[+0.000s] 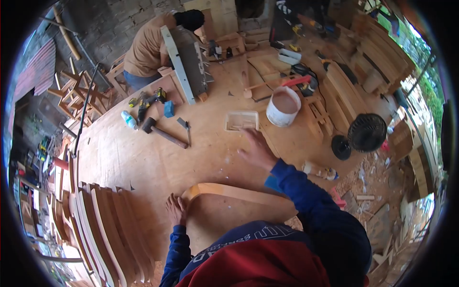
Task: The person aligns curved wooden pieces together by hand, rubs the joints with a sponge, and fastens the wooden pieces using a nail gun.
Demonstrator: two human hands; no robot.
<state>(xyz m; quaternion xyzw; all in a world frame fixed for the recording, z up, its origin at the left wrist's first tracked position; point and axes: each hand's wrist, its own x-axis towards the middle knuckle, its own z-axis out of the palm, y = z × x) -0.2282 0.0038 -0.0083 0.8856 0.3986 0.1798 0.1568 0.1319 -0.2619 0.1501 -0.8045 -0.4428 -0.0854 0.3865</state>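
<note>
My left hand (176,210) lies with fingers stretched out on the tabletop, at the left end of a curved wooden piece (229,191). That piece bends near my left hand and runs right, in front of my body. Further forward, my right hand (259,149) reaches to the near edge of a clear plastic container (242,115). Its thumb is apart from the fingers, and the fingertips overlap the container's rim. Small pale wooden pieces (234,127) lie in the container. No held thing shows in either hand.
A mallet (165,134), a chisel-like tool (185,129) and a drill (146,106) lie on the table (114,153). A white bucket (283,109) stands beyond my right hand, near a black fan (367,133). Curved boards (110,229) are stacked left. A co-worker (148,48) bends over a panel.
</note>
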